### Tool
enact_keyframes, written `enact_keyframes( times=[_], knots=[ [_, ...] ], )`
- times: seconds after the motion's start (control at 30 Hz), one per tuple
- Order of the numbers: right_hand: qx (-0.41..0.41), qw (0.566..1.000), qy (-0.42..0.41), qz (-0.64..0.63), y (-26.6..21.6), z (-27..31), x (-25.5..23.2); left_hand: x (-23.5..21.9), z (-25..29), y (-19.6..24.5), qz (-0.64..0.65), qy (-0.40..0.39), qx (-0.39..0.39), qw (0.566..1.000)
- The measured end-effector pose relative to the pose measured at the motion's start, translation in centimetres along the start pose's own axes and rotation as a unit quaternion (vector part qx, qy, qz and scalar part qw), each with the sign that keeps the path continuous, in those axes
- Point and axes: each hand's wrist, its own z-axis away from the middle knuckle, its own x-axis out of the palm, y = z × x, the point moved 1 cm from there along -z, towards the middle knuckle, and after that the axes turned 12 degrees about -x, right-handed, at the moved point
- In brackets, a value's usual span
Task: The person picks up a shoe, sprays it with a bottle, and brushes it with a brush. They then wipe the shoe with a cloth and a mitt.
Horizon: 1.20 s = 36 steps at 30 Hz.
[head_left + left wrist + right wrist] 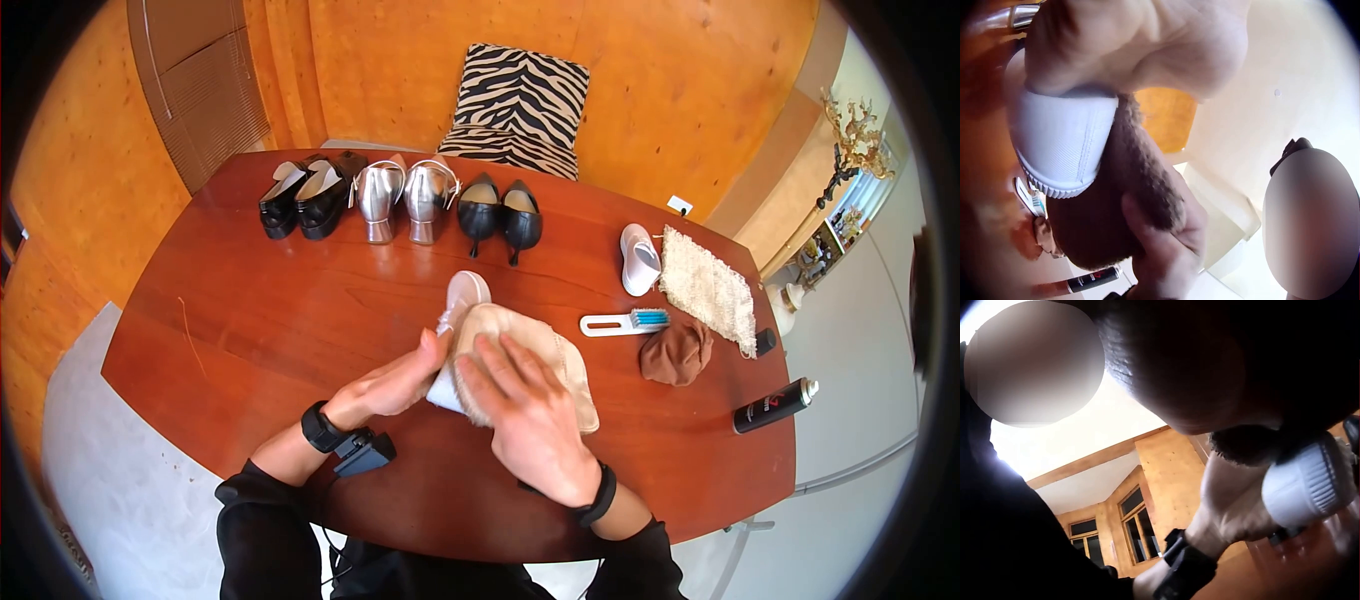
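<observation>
My left hand point(400, 378) grips a white sneaker point(467, 290) from its left side, toe pointing away over the table. Its ridged sole edge point(1063, 189) and pale side show in the left wrist view. A beige fleecy cloth point(575, 385) lies against the sneaker's right side and covers much of it. My right hand point(535, 425) holds this cloth against the shoe, fingers spread across its top. Seen from the left wrist, the right thumb point(1141, 222) bends over the fluffy edge. From the right wrist, the left hand point(1241, 506) is around the sneaker's sole end point(1307, 481).
Along the far edge stand black loafers point(318, 200), silver heeled shoes point(428, 195) and black pumps point(521, 215). To the right lie another white sneaker point(640, 262), a cream shaggy cloth point(708, 285), a blue-bristled brush point(625, 323), a brown cloth point(677, 355) and a black spray can point(772, 407).
</observation>
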Motion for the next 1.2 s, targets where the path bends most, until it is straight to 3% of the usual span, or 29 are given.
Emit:
enact_keyframes(
  times=[0.13, 0.3, 0.37, 0.47, 0.6, 0.67, 0.83, 0.93, 1.07, 1.17, 1.2],
  knots=[
    [0.041, 0.999, 0.016, 0.019, 2.3, 0.0, 0.4, -0.4, -0.5, -1.2, -0.086, -0.093, 0.004, 0.992],
    [0.053, 0.998, 0.005, 0.042, 3.0, 0.2, 0.3, -0.2, -0.1, -1.4, -0.171, -0.059, 0.018, 0.983],
    [0.048, 0.998, 0.002, 0.042, 2.7, 0.4, 0.3, -0.5, -0.5, -1.6, -0.214, -0.046, 0.076, 0.973],
    [0.037, 0.998, -0.023, 0.035, 1.8, 0.5, -0.5, 0.6, -0.5, 0.1, -0.164, -0.053, 0.05, 0.984],
    [-0.027, 0.997, -0.074, 0.017, -0.1, 1.0, -0.8, -0.9, -1.7, -2.5, -0.096, -0.013, 0.005, 0.995],
    [-0.037, 0.996, -0.076, 0.019, -0.9, 1.0, -0.8, -0.9, -1.7, -1.7, -0.016, -0.013, -0.021, 1.0],
    [-0.074, 0.993, -0.081, 0.032, -1.9, 1.2, -0.8, -0.2, -1.6, -1.2, 0.077, 0.041, -0.013, 0.996],
    [-0.065, 0.994, -0.08, 0.025, -1.6, 1.1, -0.7, -0.6, -1.8, -1.4, 0.098, 0.029, -0.008, 0.995],
    [-0.044, 0.998, -0.042, 0.015, 0.1, 0.8, 0.2, -0.1, -1.7, -1.2, 0.077, 0.035, -0.006, 0.996],
    [-0.013, 0.999, -0.025, 0.016, 1.8, 0.7, 0.8, -0.7, -2.2, -2.7, -0.09, 0.013, 0.038, 0.995],
    [0.006, 1.0, -0.014, 0.019, 2.3, 0.7, 0.9, -1.0, -2.0, -3.0, -0.09, 0.013, 0.038, 0.995]
  ],
)
